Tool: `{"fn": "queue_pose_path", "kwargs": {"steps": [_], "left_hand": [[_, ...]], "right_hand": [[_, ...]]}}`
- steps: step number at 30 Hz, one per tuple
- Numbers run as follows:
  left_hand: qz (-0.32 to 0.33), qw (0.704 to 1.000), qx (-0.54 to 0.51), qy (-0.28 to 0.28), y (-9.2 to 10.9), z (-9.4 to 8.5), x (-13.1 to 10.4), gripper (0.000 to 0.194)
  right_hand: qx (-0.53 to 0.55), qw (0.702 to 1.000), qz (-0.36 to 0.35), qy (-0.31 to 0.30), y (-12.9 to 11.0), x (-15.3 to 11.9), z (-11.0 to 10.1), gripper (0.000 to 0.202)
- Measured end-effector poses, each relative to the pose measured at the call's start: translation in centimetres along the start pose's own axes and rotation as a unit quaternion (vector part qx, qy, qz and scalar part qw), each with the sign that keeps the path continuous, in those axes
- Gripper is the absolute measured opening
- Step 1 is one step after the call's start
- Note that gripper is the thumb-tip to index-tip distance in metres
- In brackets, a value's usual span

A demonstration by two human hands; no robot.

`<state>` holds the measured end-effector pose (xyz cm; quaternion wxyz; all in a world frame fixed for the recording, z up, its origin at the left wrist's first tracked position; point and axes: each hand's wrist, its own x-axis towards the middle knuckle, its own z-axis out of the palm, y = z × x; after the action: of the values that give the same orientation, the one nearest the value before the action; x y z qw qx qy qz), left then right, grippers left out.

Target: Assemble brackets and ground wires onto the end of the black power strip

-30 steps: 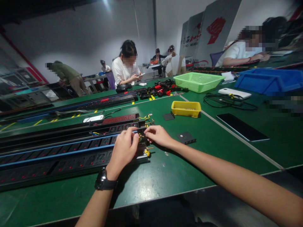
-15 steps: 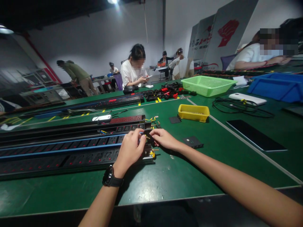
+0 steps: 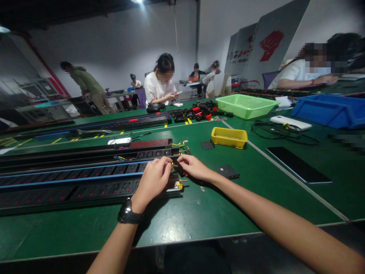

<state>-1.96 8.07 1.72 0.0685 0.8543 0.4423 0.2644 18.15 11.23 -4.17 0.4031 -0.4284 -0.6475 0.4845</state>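
1. Blue-edged socket strip (image 3: pixel 71 180): one, lying lengthwise on the green table (image 3: pixel 205 219), its black sockets dotted red and its near end partly covered by my left hand (image 3: pixel 152 180)
2. Three more strips beside it: one black strip (image 3: pixel 99 190) nearest me, one outlet strip (image 3: pixel 154 154) showing four square outlets, and one brownish-red strip (image 3: pixel 149 143) behind that
3. Two loose brackets: one front bracket (image 3: pixel 227 171) beyond my right forearm, one rear bracket (image 3: pixel 206 145) beside the single yellow tray (image 3: pixel 229 140)
4. One light-green basket (image 3: pixel 246 110) and one dark-screened tablet (image 3: pixel 298 164) farther off
5. One small black plate (image 3: pixel 178 167), at the strip ends, pinched by thumb and fingers of my right hand (image 3: pixel 195 167)
6. That plate looks dark and tilted, its details too small to read
7. My left fingers curve close by; I cannot tell whether they grip anything
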Motion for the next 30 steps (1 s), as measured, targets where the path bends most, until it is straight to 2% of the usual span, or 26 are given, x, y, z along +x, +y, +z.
{"fn": "queue_pose_path", "kwargs": {"steps": [8, 17, 30], "left_hand": [[0.014, 1.000, -0.015, -0.021, -0.5, 0.1, 0.1, 0.021], [0.024, 0.999, -0.033, -0.015, -0.4, -0.1, 0.2, 0.023], [0.051, 0.998, -0.026, -0.017, -0.6, -0.1, 0.3, 0.022]], "right_hand": [[-0.008, 1.000, 0.009, 0.005, -0.3, -0.2, 0.1, 0.009], [0.106, 0.992, 0.069, -0.002, -0.8, 0.2, -0.1, 0.002], [0.161, 0.985, 0.056, -0.011, -1.4, -0.1, 0.0, 0.016]]}}
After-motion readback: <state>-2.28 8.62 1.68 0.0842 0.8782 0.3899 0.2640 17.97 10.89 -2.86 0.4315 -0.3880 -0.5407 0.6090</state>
